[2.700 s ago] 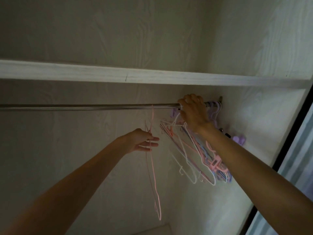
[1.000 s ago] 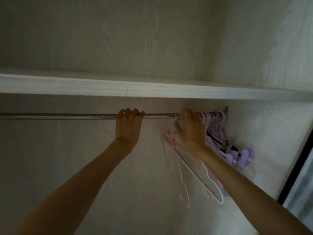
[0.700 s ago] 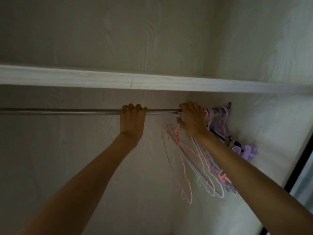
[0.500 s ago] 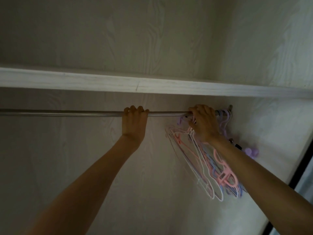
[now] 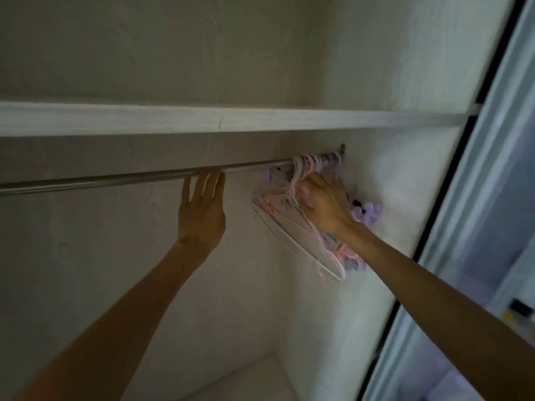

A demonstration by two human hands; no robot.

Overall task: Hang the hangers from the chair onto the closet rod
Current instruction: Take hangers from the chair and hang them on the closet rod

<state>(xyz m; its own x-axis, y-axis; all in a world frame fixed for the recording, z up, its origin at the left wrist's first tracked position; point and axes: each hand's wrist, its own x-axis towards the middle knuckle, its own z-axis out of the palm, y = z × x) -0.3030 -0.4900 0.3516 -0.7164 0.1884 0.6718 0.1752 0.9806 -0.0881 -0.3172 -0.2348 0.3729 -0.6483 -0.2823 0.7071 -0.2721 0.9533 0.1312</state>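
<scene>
A metal closet rod (image 5: 115,180) runs across the closet under a shelf. At its right end hangs a bunch of several pink, white and purple hangers (image 5: 292,227), hooks over the rod. My right hand (image 5: 324,206) is just below the rod, its fingers curled around the necks of the hangers. My left hand (image 5: 202,209) is raised with straight fingers, the fingertips touching the rod from below, holding nothing.
A white shelf (image 5: 260,118) sits just above the rod. The closet's side wall (image 5: 390,198) is right behind the hangers, with purple clips (image 5: 366,212) against it. A sliding door frame (image 5: 469,198) stands at the right. The closet floor (image 5: 246,380) shows below.
My left hand has let go of the rod and its fingers have straightened. My right hand has dropped from the rod to the hanger necks. The view has swung left and down.
</scene>
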